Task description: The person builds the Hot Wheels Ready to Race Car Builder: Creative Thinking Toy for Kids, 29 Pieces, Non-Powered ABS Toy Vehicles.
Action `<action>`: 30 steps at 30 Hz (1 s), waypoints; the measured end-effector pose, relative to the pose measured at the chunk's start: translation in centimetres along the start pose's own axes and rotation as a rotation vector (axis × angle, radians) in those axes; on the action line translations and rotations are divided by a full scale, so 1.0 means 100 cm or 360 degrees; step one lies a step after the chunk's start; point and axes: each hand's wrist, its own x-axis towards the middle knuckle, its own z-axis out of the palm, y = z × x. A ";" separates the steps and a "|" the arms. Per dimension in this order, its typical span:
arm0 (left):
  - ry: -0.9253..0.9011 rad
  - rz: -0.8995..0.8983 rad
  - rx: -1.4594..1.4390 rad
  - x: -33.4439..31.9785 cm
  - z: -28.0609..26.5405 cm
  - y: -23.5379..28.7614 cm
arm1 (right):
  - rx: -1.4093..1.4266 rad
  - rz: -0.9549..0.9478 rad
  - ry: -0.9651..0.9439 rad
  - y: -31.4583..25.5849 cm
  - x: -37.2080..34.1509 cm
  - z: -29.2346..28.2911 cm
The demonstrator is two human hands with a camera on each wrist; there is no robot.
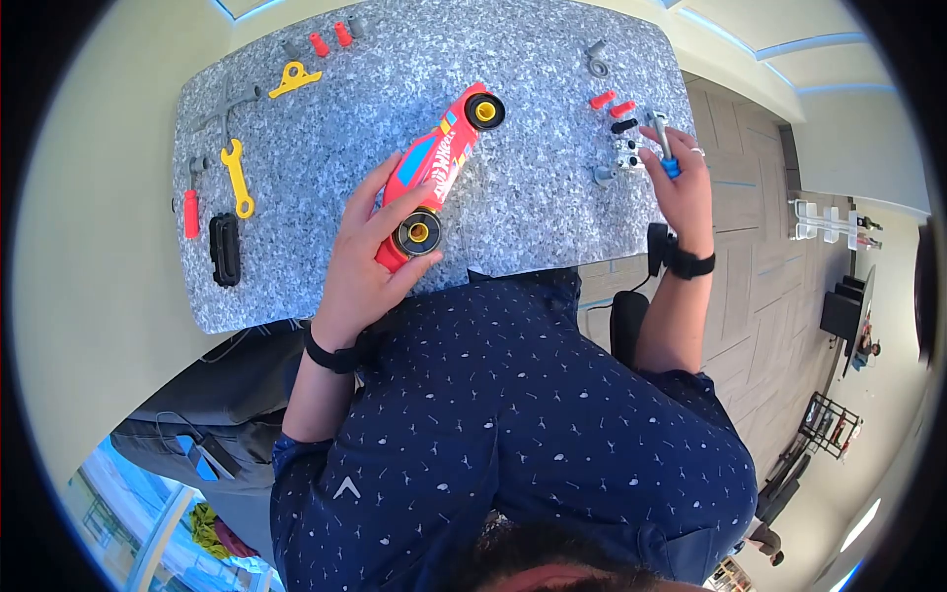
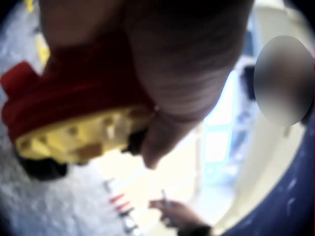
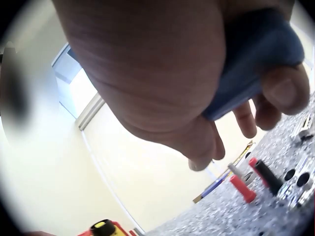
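Gripping red toy car [image 1: 419, 161] mid-frame, my left hand [image 1: 362, 261] curled round its lower end; my right hand [image 1: 687, 195] grips blue-handled tool [image 1: 672, 169], upper right, near red pegs [image 1: 622, 109]. Looks like tool-handling step, tool off car; next move probably calls for firm car grip, careful tool control

The head view looks down from above on the grey speckled tabletop [image 1: 538, 187]; both wrist views, much nearer, face sideways across it. All three share the red, black-wheeled toy car [image 1: 446, 170].
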 end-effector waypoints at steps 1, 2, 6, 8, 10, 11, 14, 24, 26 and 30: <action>-0.0009 0.0004 -0.0001 0.000 0.000 -0.001 | -0.0043 -0.0023 -0.0048 0.013 0.004 0.002; -0.0017 0.0009 0.0000 0.001 0.000 -0.001 | -0.0085 -0.0048 -0.0095 0.024 0.007 0.007; -0.0009 -0.0002 0.0000 0.000 0.001 -0.001 | -0.0228 -0.0009 -0.0253 0.037 0.017 0.023; -0.0011 -0.0022 0.0015 0.000 0.000 0.002 | -0.0327 -0.0042 -0.0249 0.041 0.020 0.035; -0.0008 -0.0041 -0.0001 0.000 0.001 0.001 | -0.0226 0.0157 -0.0314 0.033 0.022 0.030; -0.0008 -0.0049 -0.0008 0.000 0.001 0.001 | -0.0175 0.0257 -0.0345 0.027 0.022 0.028; 0.0014 -0.0039 -0.0027 0.000 0.002 -0.001 | -0.0033 0.0024 0.0042 0.028 0.015 0.024; 0.0023 0.0015 0.0099 -0.002 0.007 0.001 | 0.1492 0.0249 -0.0757 -0.120 -0.033 0.033; 0.0020 0.0003 0.0127 -0.002 0.009 0.004 | 0.1717 0.0077 -0.0977 -0.141 -0.036 0.048; 0.0041 0.0046 0.0102 -0.002 0.009 0.004 | 0.1768 0.0042 -0.1182 -0.162 -0.040 0.070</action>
